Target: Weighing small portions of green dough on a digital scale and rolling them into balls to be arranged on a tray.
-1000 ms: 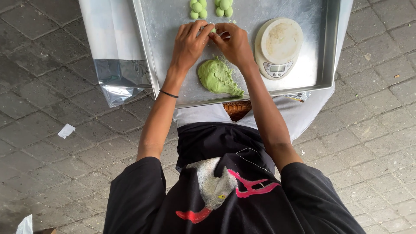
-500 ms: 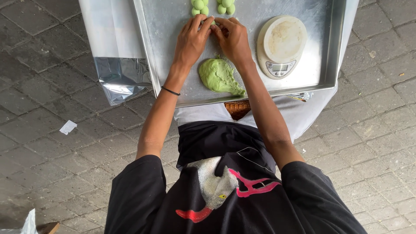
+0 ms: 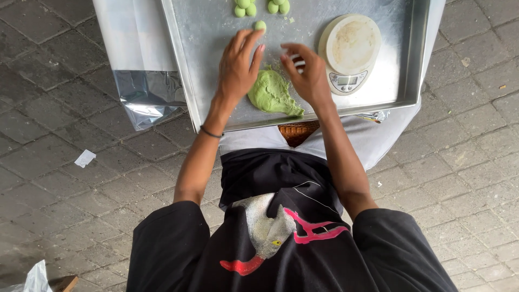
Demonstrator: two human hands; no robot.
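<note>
Grey paving stones (image 3: pixel 476 162) surround a white-covered table (image 3: pixel 130 32) that carries a large metal tray (image 3: pixel 205 81). On the tray, a lump of green dough (image 3: pixel 272 94) lies near the front rim, between the person's two wrists. At about one o'clock from the dough stands a round white kitchen scale (image 3: pixel 348 51) with a floury top. The left hand (image 3: pixel 238 67) hovers flat over the tray at about ten o'clock from the dough, fingers spread apart and holding nothing; just beyond its fingertips, at twelve o'clock, sits a small green dough ball (image 3: pixel 260 25), close but not clearly touched. More green balls (image 3: pixel 262 7) sit in two clusters at the tray's far edge. The right hand (image 3: pixel 308 75) is raised beside the scale with fingers curled inward; whether they pinch a bit of dough cannot be told. A shiny foil bag (image 3: pixel 146 100) hangs at the table's edge, at nine o'clock from the tray.
</note>
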